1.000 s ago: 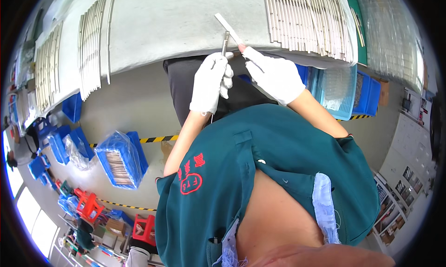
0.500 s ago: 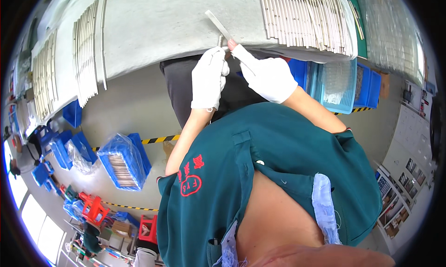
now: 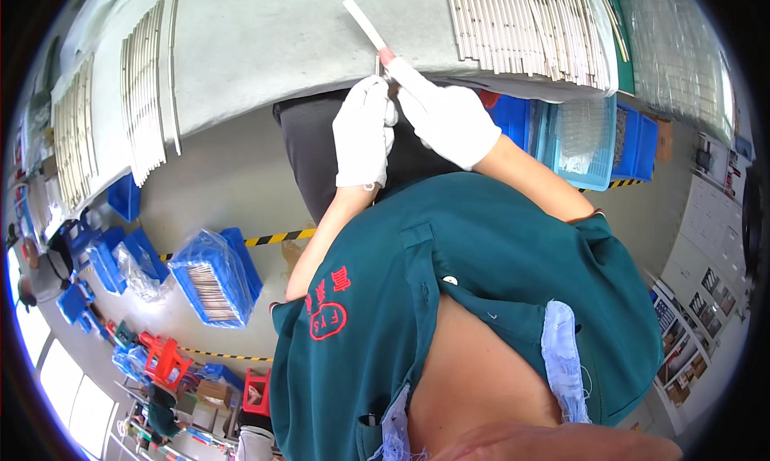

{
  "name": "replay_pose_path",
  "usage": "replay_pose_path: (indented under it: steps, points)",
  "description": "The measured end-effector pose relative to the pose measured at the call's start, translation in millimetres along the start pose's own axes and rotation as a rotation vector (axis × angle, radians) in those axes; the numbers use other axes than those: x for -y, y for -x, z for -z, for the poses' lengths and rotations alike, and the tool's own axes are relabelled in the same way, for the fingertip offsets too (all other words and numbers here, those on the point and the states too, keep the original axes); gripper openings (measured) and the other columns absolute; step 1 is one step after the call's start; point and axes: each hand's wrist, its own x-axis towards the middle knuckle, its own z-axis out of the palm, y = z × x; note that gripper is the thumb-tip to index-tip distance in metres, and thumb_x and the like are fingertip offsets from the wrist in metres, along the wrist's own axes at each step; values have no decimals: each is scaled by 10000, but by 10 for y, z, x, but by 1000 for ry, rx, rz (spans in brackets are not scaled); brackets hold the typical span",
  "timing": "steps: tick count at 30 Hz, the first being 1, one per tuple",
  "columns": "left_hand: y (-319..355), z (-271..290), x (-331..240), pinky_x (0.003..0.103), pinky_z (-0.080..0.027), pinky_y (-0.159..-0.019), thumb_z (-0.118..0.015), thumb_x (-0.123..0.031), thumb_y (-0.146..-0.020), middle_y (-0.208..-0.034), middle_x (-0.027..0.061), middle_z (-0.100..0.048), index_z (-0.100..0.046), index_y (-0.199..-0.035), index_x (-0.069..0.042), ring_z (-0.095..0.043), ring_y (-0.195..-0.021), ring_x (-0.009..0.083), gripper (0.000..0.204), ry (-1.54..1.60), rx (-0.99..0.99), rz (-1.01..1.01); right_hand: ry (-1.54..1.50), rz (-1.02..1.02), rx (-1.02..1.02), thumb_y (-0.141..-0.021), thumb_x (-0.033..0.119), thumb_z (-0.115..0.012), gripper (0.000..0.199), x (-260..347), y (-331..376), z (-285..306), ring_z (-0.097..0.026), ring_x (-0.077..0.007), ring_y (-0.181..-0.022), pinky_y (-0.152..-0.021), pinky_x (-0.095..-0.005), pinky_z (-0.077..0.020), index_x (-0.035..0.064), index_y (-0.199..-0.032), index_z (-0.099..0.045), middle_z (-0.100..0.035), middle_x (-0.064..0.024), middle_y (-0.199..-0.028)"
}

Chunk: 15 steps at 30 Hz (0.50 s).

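Both hands wear white gloves and meet at the near edge of the grey-covered table (image 3: pixel 265 52). My left hand (image 3: pixel 361 136) is closed around a slim metal rod (image 3: pixel 378 63); only its short tip shows above the fingers. A flat, pale strip (image 3: pixel 363 23) slants away to the far left from my right hand (image 3: pixel 453 120), pinched under a bare fingertip. The strip's near end lies close beside the rod's tip; whether they touch I cannot tell. The rest of the rod is hidden by the left glove.
Many metal rods (image 3: pixel 529 32) lie in a row at the table's right. More rods (image 3: pixel 144 92) lie at the left, with a single rod (image 3: pixel 173 72) beside them. Blue bins (image 3: pixel 634 148) stand below the right edge; a bagged blue crate (image 3: pixel 212 280) sits on the floor.
My right hand and the strip have shifted up and slightly left, farther over the table. My left hand has barely moved and still grips the rod.
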Motion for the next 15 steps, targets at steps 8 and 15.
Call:
replay_pose_path:
  steps: [8,15]
  points:
    - [-14,-6,13,183,-221,-358,-487,-256,-941,-619,-35,-465,-547,-1074,-30,-310,-405,24,268,-56,3,-20,-160,-116,-20,-875,114,-473,555,-29,-2,-2,-535,-192,-425,-436,-298,-452,64,-1400,-298,-601,-72,-658]
    - [20,-8,-16,184,-223,-359,-469,-261,-949,-616,-34,-461,-554,-1059,-30,-305,-404,23,270,-71,12,3,26,129,-177,-839,80,-523,537,-98,249,-53,-512,-149,-403,-388,-281,-415,34,-1354,-380,-638,-73,-789]
